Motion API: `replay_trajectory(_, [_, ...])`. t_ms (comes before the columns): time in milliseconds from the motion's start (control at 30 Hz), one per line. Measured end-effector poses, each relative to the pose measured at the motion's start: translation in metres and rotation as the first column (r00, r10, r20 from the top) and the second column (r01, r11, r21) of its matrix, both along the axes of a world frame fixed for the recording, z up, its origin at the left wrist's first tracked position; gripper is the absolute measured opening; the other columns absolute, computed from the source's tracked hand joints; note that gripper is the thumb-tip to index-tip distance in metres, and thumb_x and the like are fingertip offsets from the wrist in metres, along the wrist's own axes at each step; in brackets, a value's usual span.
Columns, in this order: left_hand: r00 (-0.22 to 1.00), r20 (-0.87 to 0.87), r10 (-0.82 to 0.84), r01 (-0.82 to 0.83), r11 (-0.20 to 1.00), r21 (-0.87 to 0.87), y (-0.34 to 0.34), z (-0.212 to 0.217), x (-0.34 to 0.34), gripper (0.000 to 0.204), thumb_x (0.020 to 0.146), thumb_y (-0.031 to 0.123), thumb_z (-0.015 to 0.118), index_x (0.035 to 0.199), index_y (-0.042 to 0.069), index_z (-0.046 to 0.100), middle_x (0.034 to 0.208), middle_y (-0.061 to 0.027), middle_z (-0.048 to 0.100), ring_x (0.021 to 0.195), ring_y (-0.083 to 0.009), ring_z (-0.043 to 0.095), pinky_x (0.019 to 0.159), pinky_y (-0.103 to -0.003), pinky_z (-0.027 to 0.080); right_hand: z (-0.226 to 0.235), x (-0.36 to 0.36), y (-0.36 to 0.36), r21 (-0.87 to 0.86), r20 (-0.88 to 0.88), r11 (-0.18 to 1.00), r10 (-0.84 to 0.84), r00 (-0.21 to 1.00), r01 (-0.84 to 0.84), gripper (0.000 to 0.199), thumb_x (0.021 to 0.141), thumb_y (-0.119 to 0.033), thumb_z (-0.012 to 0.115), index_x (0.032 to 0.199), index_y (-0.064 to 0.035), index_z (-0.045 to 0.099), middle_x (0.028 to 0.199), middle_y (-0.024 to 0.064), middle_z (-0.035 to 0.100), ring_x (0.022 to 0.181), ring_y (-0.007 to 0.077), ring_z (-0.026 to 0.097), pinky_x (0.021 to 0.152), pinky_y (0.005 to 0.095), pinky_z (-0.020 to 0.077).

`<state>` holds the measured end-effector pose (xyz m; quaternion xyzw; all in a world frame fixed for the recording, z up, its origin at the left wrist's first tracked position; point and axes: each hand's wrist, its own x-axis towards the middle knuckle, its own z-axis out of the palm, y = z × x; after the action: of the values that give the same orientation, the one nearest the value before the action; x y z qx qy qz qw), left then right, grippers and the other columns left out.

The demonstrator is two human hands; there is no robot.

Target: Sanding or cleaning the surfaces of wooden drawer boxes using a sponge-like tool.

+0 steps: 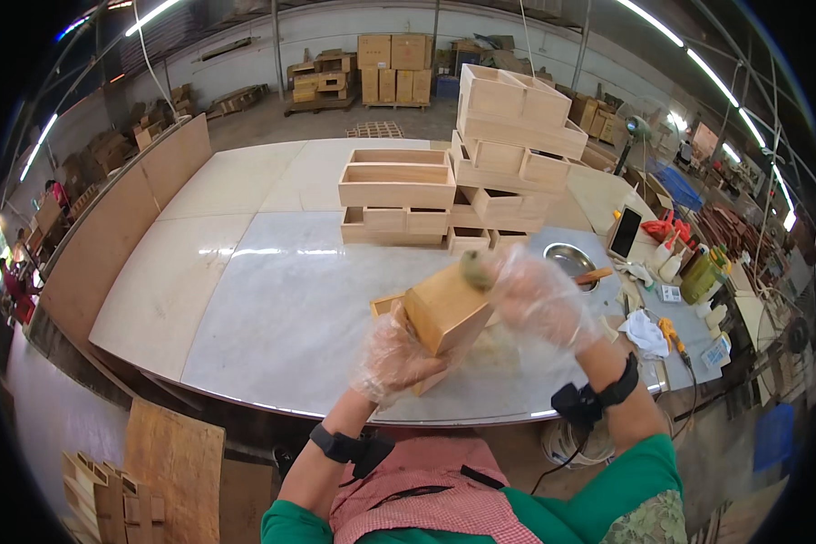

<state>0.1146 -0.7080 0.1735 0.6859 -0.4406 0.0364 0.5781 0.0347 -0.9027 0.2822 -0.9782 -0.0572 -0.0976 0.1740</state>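
Note:
My left hand [392, 361], in a clear plastic glove, is closed on a small wooden box [442, 308]. The box is tilted over the table, and its smooth side is a deeper yellow than the pale boxes behind. My right hand [542, 301], gloved the same way and a little blurred, grips a greenish-grey wad [476, 270]. That wad meets the upper right corner of the box. Just beyond my right hand stands a round metal bowl [571, 259], with a brown-handled brush [593, 276] across its rim.
Pale wooden boxes [517, 113] rise in a tall stack behind my hands, beside a lower stack [397, 190]. At the right lie a phone [625, 232], bottles [705, 276], a white cloth [645, 334] and a yellow corded tool [671, 335]. A wooden board [127, 227] edges the table's left.

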Motion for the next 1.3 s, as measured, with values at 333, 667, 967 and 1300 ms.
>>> replay_trajectory(333, [0.999, -0.043, 0.016, -0.013, 0.997, 0.071, 0.004, -0.014, 0.005, 0.074, 0.063, 0.026, 0.082, 0.124, 0.001, 0.048, 0.102, -0.0187, 0.064, 0.095, -0.0376, 0.063, 0.081, -0.041, 0.051, 0.003, 0.009, -0.005, -0.217, 0.088, 0.975, -0.027, 0.996, 0.045, 0.034, 0.082, -0.010, 0.054, 0.115, -0.0053, 0.059, 0.086, 0.0162, 0.057, 0.082, 0.0335, 0.060, 0.072, 0.0414, 0.0490])
replay_trajectory(667, [0.992, -0.119, -0.046, 0.042, 0.999, -0.032, 0.003, -0.012, 0.002, 0.071, 0.065, 0.027, 0.083, 0.123, 0.001, 0.050, 0.110, -0.0154, 0.064, 0.101, -0.0285, 0.063, 0.088, -0.037, 0.050, -0.011, 0.017, -0.028, -0.177, 0.402, 0.982, 0.129, 0.907, -0.061, 0.027, 0.083, -0.010, 0.056, 0.109, -0.0022, 0.059, 0.080, 0.0118, 0.058, 0.073, 0.0315, 0.058, 0.071, 0.0371, 0.0511])
replay_trajectory(967, [0.973, -0.221, -0.063, 0.046, 0.996, -0.080, 0.003, -0.015, 0.003, 0.070, 0.064, 0.025, 0.083, 0.123, 0.002, 0.051, 0.111, -0.0148, 0.064, 0.101, -0.0282, 0.063, 0.088, -0.036, 0.050, 0.020, -0.035, 0.002, 0.164, -0.154, 0.986, 0.053, 0.987, -0.028, 0.031, 0.087, -0.015, 0.057, 0.116, -0.0046, 0.056, 0.080, 0.0001, 0.056, 0.081, 0.0187, 0.059, 0.068, 0.0339, 0.0499])
replay_trajectory(1300, [0.986, -0.159, -0.049, 0.046, 0.999, -0.017, 0.000, -0.025, 0.009, 0.071, 0.064, 0.025, 0.083, 0.123, 0.002, 0.050, 0.110, -0.0142, 0.064, 0.102, -0.0261, 0.063, 0.089, -0.036, 0.049, -0.042, -0.006, -0.048, 0.091, 0.286, 0.978, 0.154, 0.946, -0.187, 0.033, 0.086, -0.008, 0.057, 0.119, -0.0071, 0.057, 0.087, 0.0023, 0.060, 0.080, 0.0169, 0.059, 0.074, 0.0265, 0.0499])
